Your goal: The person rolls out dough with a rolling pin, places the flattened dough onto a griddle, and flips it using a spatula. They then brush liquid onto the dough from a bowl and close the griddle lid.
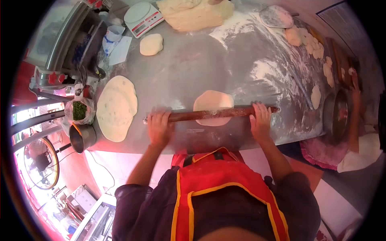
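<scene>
A brown wooden rolling pin (207, 115) lies across a flattened piece of dough (213, 99) near the front edge of the table. My left hand (160, 126) grips the pin near its left end, fingers over the top. Toward the other end, my right hand (261, 120) holds it the same way. The dough shows on both sides of the pin. Further left lies a large, thin, oval sheet of dough (116, 108). A small round dough piece (151, 44) rests behind it.
At the back are a white kitchen scale (141, 18) and a big dough mass (193, 14). Loose flour (265, 70) and a thin rod (301, 88) lie to the right. Chopped greens (79, 110) and a metal pot (82, 137) stand left. Another person's arm (354, 116) reaches in near a metal bowl (341, 114).
</scene>
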A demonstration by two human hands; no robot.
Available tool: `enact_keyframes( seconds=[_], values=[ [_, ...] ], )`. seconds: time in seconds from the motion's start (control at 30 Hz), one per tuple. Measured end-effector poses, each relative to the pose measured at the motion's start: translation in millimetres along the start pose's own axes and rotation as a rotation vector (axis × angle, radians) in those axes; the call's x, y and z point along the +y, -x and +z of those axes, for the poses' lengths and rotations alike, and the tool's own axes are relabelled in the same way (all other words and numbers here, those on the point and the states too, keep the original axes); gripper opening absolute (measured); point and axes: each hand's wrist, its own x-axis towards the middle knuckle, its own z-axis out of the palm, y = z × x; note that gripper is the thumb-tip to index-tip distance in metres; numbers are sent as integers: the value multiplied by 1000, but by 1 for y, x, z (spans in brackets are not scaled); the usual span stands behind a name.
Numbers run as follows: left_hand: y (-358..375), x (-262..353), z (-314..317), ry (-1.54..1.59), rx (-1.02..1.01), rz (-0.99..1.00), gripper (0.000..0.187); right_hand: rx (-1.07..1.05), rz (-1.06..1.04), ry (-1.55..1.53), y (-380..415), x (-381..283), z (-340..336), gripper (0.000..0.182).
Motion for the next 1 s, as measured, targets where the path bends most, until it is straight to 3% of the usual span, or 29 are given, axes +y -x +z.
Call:
enact_keyframes(
  seconds=[0.07, 0.17, 0.33, 0.43, 0.5, 0.6, 0.63, 0.67, 0.7, 0.77, 0.8, 0.83, 0.87, 0.97, 1.0],
  values=[
    [8, 26, 19, -76, 190, -115, 55, 49, 47, 29, -11, 1, 12, 48],
    [-32, 5, 37, -118, 21, -211, 65, 59, 53, 14, -60, 8, 29, 51],
    [-164, -20, 22, -398, 63, -116, 63, 114, 97, 201, -190, 29, 57, 53],
    [-219, -38, 31, -389, 282, -54, 64, 209, 33, 209, -225, 33, 60, 53],
    [-198, -35, 31, -368, 223, -67, 65, 195, -16, 155, -223, 31, 54, 53],
    [-98, -14, 25, -227, 46, -85, 73, 60, -9, 9, -107, 10, 36, 52],
    [-58, -13, 34, -109, 136, -51, 71, 56, -16, -19, -68, 5, 31, 52],
    [-27, 3, 27, -28, 82, -134, 66, 15, -28, -21, -39, 1, 23, 52],
    [-17, 2, 28, -35, 68, -95, 62, -33, -37, -24, -11, -2, 14, 52],
    [-9, -17, 35, -58, 51, -16, 56, -31, -48, 3, -22, 0, 10, 53],
    [-36, -31, 35, -108, -88, 3, 51, -8, -41, 33, -56, 4, 13, 53],
    [-66, -28, 22, 50, 73, -44, 46, 26, -45, 64, -82, 7, 18, 54],
    [-94, -32, 19, -101, 197, 31, 53, 15, -31, 73, -92, 7, 22, 54],
    [-62, -19, 20, -187, 54, -64, 60, -12, -9, 94, -86, -5, 35, 55],
    [-37, -11, 16, -146, -13, -86, 66, -22, -25, 110, -44, -6, 30, 55]
  ],
)
